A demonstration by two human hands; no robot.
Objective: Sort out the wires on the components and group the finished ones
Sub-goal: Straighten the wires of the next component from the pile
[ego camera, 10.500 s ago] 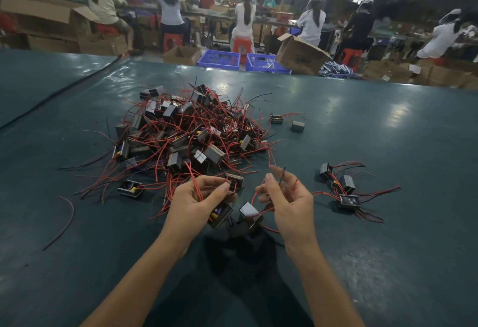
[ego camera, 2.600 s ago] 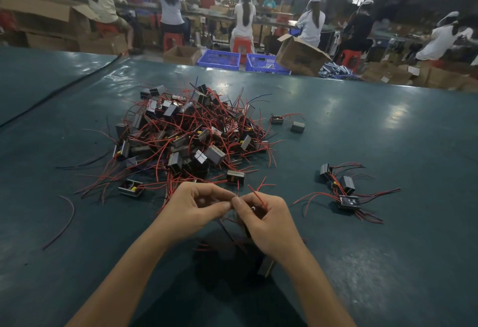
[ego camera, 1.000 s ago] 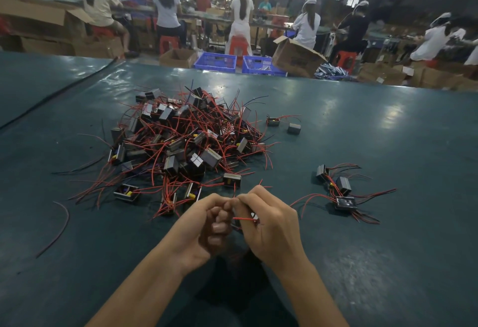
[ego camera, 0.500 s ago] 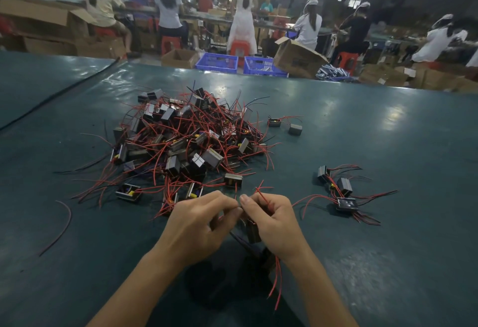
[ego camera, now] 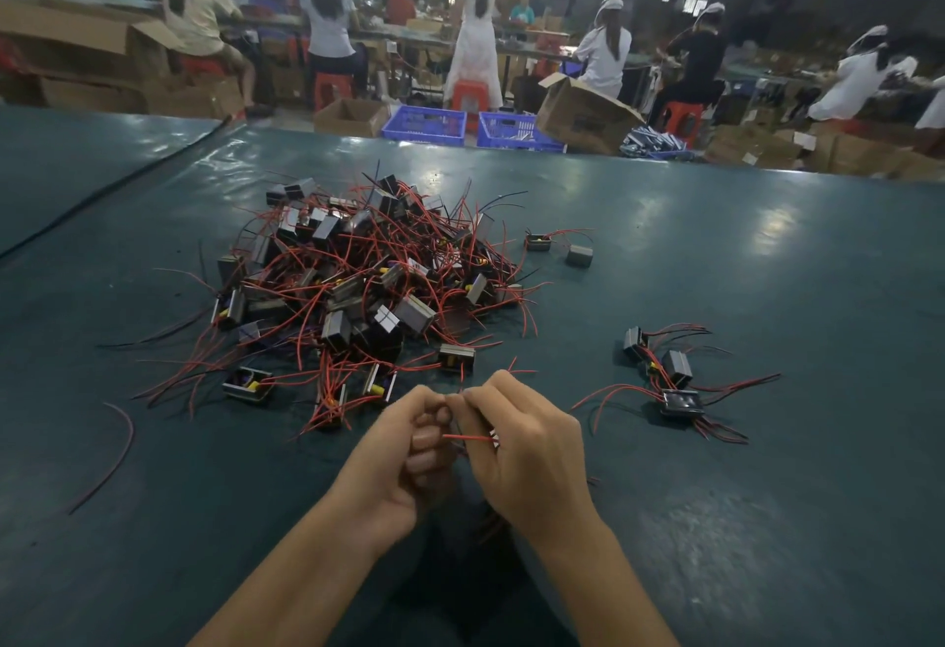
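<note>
Both of your hands meet close in front of you over the green table (ego camera: 767,518). Your left hand (ego camera: 404,462) is curled tight, and your right hand (ego camera: 526,457) pinches a red wire (ego camera: 468,437) that runs across to the left fingers, which seem to grip its other end. Whatever it is attached to is hidden under your palms. Just to the right lies the small group of finished components (ego camera: 665,380), wires fanned out. Farther ahead and left sits the big tangled pile (ego camera: 368,283). Beyond the table, workers (ego camera: 606,58) sit among cardboard boxes (ego camera: 583,117).
</note>
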